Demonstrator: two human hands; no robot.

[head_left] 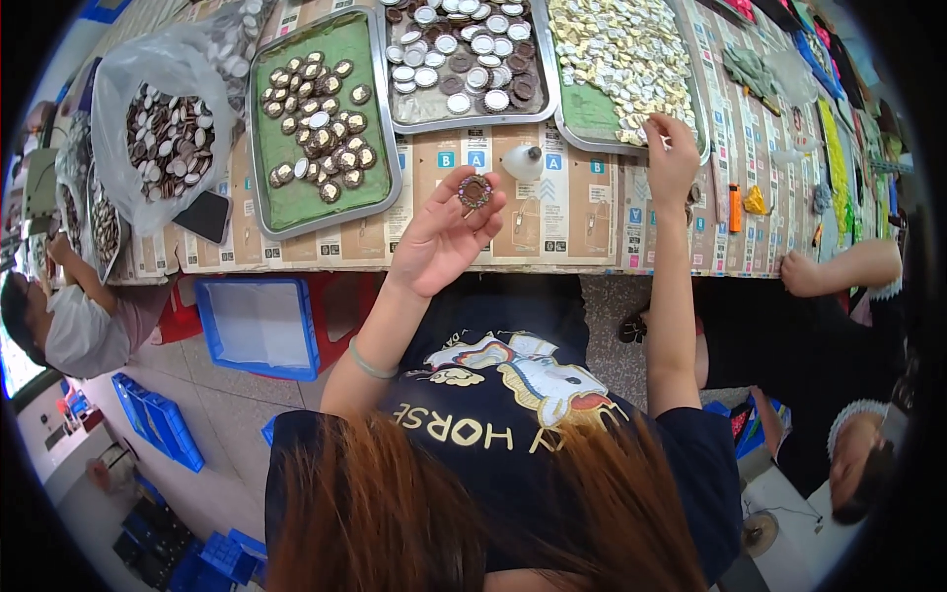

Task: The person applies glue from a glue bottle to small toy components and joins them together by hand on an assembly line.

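My left hand (444, 227) holds up a round brown piece with a scalloped, beaded rim (475, 192) between thumb and fingers, palm turned up. Over the near edge of the right tray (582, 136), my right hand (675, 153) has thumb and fingertips drawn together; whatever is in the pinch is too small to make out. Small gold and white pieces (621, 59) are heaped in that tray. Between my hands stands a white squeeze bottle with a dark tip (523, 162). The middle tray (473, 122) bears round brown and white-faced pieces (464, 54).
Left of the middle tray lies a green-lined tray (266, 212) of gold-centred brown pieces. A clear plastic bag of round pieces (170, 138) and a dark phone (204, 216) are farther left. An orange lighter (735, 208) lies at right. Co-workers sit at both sides.
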